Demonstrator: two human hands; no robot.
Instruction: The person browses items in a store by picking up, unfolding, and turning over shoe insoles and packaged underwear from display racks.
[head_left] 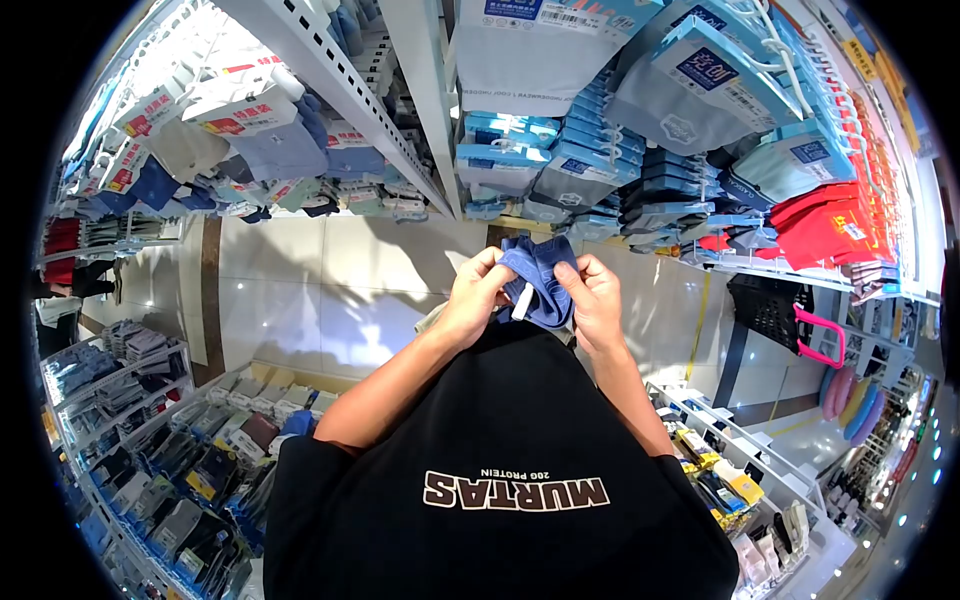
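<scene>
A bunched blue garment [540, 278] with a small white label is held in front of my black shirt; it looks like underwear, though its exact kind is hard to tell. My left hand [474, 300] pinches its left side between thumb and fingers. On the right edge, my right hand [595, 303] grips the cloth in the same way. Just beyond the hands hang packs of underwear [590, 170] in light-blue packaging. A piece of pale cloth [432, 318] shows partly behind my left wrist.
Hanging white-tagged garments [250, 130] fill the upper left rack, beside a white metal post [425, 90]. Red garments [835, 225] hang at right, above a black basket [765, 308] with a pink handle. Low bins of packaged goods [190, 480] flank me on the tiled floor [300, 290].
</scene>
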